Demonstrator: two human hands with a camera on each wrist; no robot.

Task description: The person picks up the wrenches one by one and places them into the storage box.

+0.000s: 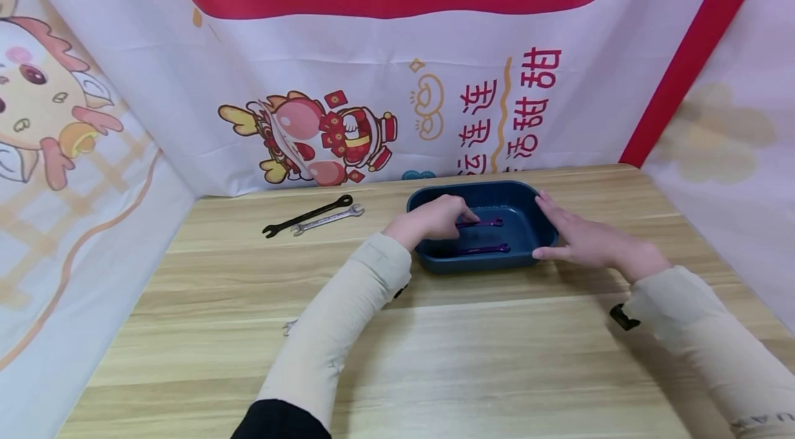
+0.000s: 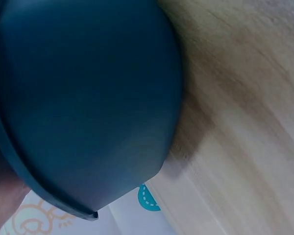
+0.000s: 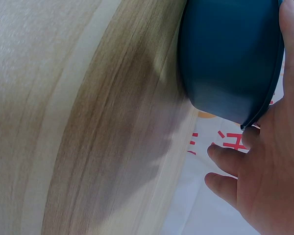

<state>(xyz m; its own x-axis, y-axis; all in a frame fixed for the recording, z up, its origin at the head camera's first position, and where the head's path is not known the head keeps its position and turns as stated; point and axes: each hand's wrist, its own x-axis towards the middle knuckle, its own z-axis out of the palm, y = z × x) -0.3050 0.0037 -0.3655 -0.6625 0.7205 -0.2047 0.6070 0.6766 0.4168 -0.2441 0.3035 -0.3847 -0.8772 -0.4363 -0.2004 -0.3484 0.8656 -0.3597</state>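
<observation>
In the head view, a dark blue plastic tub stands towards the back of the table. Two purple wrenches lie inside: a rear wrench and a front wrench. My left hand reaches over the tub's left end and pinches the rear wrench, covering its left part. My right hand rests against the tub's right end, thumb at the front corner and fingers straight at the back corner. In the right wrist view, some fingers of that hand stand apart beside the tub.
Left of the tub lie a black wrench and a silver wrench, side by side. Another silver tool end peeks out beside my left sleeve. Printed cloth hangs behind the wooden table and along its sides.
</observation>
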